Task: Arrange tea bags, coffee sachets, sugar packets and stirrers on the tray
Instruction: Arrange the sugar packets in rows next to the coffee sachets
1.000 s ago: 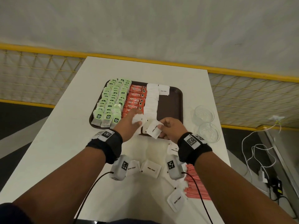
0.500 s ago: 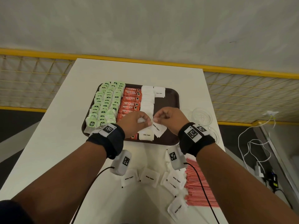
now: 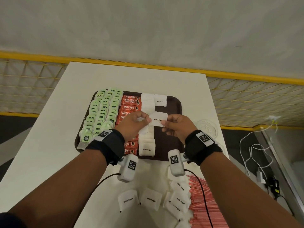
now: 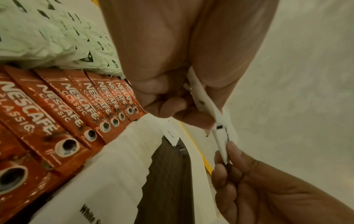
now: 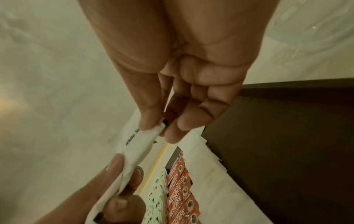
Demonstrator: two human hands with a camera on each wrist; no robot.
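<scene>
At the centre of the head view, both hands hold one white sugar packet point(image 3: 158, 119) above the brown tray point(image 3: 175, 106). The left hand point(image 3: 133, 124) pinches the packet's left edge between thumb and curled fingers; the right hand point(image 3: 178, 127) pinches its right edge the same way. In the left wrist view the packet point(image 4: 214, 115) shows edge-on between the two grips, and in the right wrist view it point(image 5: 138, 144) runs from the right hand's fingertips point(image 5: 149, 124) down to the left hand's thumb.

On the tray, green tea bags point(image 3: 102, 111) fill the left side, red coffee sachets point(image 3: 130, 102) form a column beside them, and a column of white sugar packets point(image 3: 147, 142) lies right of those. The tray's right part shows bare brown surface.

In the lower part of the frame, on the white bench point(image 3: 49, 145), loose sugar packets point(image 3: 149, 199) lie scattered, with a pile of red stirrers point(image 3: 202, 203) just right of them. Clear plastic cups point(image 3: 208, 127) stand at the tray's right, partly hidden by the right wrist.
</scene>
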